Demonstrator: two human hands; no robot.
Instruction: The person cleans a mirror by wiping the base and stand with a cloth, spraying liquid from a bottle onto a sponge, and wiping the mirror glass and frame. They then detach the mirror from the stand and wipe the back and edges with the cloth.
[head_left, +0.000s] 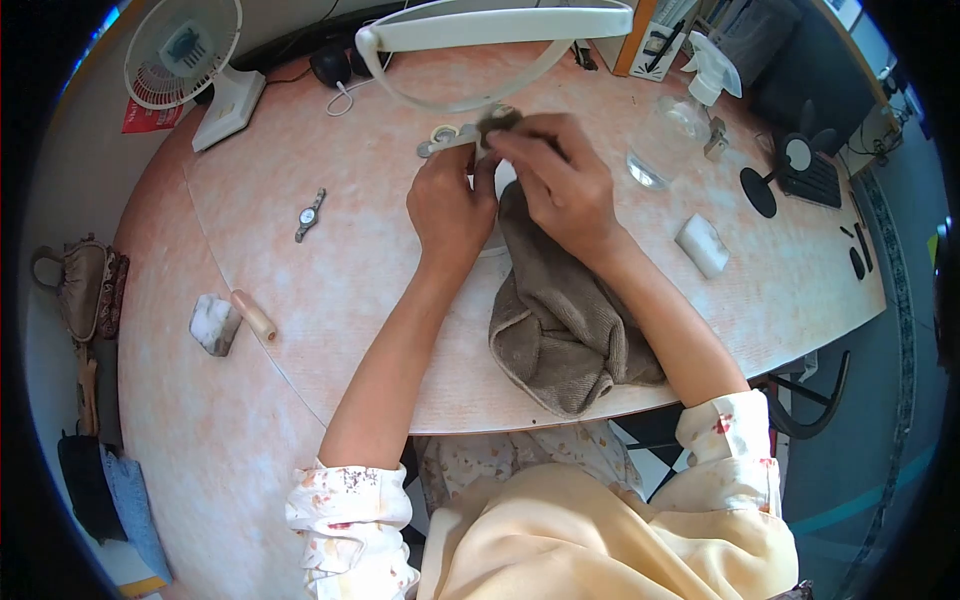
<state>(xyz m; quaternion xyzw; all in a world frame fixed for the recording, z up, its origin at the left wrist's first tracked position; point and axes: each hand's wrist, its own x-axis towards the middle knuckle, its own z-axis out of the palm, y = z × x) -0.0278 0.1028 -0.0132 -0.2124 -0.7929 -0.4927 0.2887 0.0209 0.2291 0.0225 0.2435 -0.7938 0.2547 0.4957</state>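
My left hand (450, 205) grips a metal wristwatch (446, 138) by its band, the watch face pointing left above the pink table (330, 290). My right hand (560, 180) pinches one end of a brown cloth (560, 320) against the watch near the band. The rest of the cloth hangs down under my right forearm and lies bunched on the table near the front edge.
A second wristwatch (309, 214) lies to the left. Further left sit a white sponge block (214, 324) and a small cylinder (254, 315). A white fan (190, 60), a ring lamp (490, 40), a spray bottle (690, 110) and a white block (703, 245) stand around.
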